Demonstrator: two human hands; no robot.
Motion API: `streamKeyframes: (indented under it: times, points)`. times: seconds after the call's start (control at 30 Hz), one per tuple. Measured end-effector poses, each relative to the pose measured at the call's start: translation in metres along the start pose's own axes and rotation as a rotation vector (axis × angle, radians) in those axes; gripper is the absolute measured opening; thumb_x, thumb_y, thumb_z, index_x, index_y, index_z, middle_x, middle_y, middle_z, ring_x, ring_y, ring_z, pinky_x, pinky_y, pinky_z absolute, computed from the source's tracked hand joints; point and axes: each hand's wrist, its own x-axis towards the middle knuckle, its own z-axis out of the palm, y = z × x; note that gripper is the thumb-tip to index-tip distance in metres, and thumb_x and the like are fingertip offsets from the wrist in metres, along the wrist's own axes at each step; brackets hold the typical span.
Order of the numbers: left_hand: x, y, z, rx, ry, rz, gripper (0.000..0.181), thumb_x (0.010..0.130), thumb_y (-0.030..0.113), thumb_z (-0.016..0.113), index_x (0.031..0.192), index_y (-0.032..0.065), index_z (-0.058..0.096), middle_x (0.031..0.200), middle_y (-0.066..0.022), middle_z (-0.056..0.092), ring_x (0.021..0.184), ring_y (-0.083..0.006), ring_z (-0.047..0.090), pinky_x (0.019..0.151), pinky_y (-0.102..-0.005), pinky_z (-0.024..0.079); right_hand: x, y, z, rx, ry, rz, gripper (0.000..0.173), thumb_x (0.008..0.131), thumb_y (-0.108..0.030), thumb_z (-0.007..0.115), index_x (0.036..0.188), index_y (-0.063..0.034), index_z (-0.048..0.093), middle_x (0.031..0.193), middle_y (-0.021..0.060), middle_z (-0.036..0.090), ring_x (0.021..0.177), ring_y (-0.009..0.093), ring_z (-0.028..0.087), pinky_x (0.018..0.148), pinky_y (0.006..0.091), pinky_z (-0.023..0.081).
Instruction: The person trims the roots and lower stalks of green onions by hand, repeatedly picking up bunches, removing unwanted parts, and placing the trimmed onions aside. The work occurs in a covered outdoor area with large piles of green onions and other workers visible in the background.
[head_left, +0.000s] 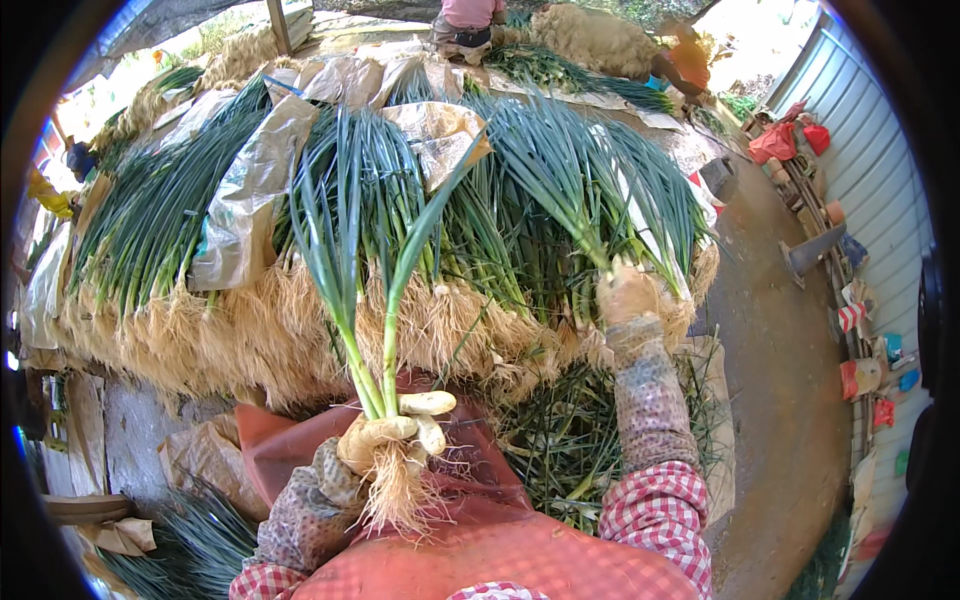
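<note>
My left hand, in a pale soiled glove, is closed around the lower stems of a few green onions. Their leaves point up and away, and the tan roots hang below the fist. On the right, my gloved right hand reaches to the root end of a bundle of green onions lying on the heap; its fingers are around or against the stem bases, partly hidden. Before me spreads a long heap of green onions, with leaves away from me and bushy roots along the near side.
Plastic sheets lie over parts of the heap. Loose leaves litter the ground below it. More green onions lie at lower left. A corrugated metal wall with odds and ends stands right. A person is at the far side.
</note>
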Motion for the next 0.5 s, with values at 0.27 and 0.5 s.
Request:
streamKeyframes:
  times: [0.27, 0.5]
  points:
    - [0.002, -0.013, -0.001, -0.079, 0.033, 0.043, 0.057, 0.086, 0.021, 0.061, 0.137, -0.001, 0.049, 0.103, -0.0209, 0.067, 0.058, -0.0168, 0.06, 0.049, -0.0267, 0.049, -0.027, -0.004, -0.05, 1.032, 0.962, -0.038, 0.015, 0.091, -0.008, 0.059, 0.102, 0.0028, 0.058, 0.098, 0.0158, 0.067, 0.073, 0.016, 0.059, 0.065, 0.0306, 0.055]
    - [0.031, -0.034, 0.014, -0.145, 0.242, -0.183, 0.044, 0.091, 0.02, 0.062, 0.13, 0.0006, 0.052, 0.106, -0.0127, 0.066, 0.063, -0.0129, 0.06, 0.053, -0.0259, 0.05, -0.181, -0.106, 0.024, 1.713, -0.151, -0.331, 0.019, 0.092, 0.001, 0.061, 0.111, 0.0001, 0.056, 0.091, 0.0042, 0.064, 0.065, 0.009, 0.057, 0.054, 0.0228, 0.049]
